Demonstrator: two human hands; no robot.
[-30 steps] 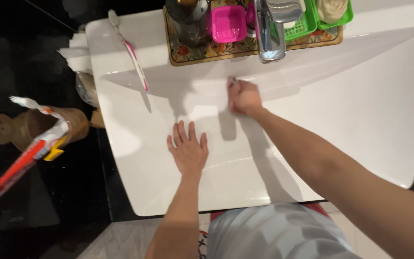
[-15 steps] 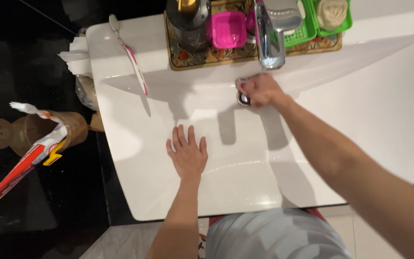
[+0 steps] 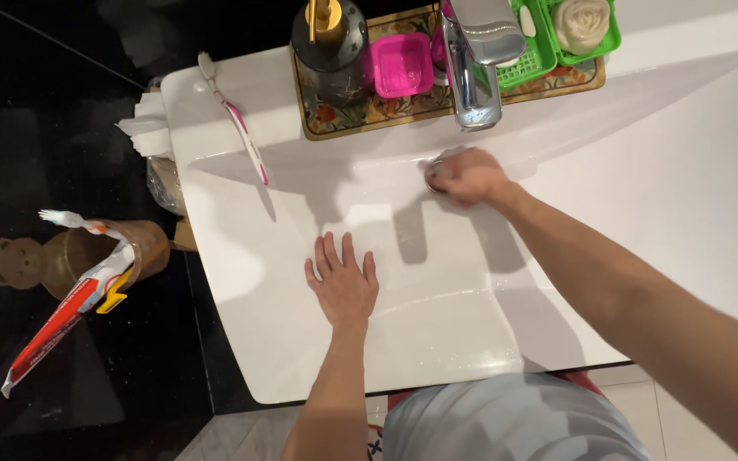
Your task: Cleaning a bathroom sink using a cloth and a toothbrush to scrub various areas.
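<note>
Head view: left hand [image 3: 343,286] flat in sink [image 3: 685,196], right hand [image 3: 465,177] fisted.

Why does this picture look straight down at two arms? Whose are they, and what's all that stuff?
A person wears a camera on their head, so you see what they see when looking down. Both arms are theirs. The left hand lies flat, fingers spread, on the white sink. The right hand is curled around something small and dark below the shiny tap; I cannot tell what it is. Behind the tap, a patterned tray holds a dark soap bottle, a pink box and a green basket. A toothbrush rests on the sink's edge. On the left, a toothpaste tube sits in a brown cup.
</note>
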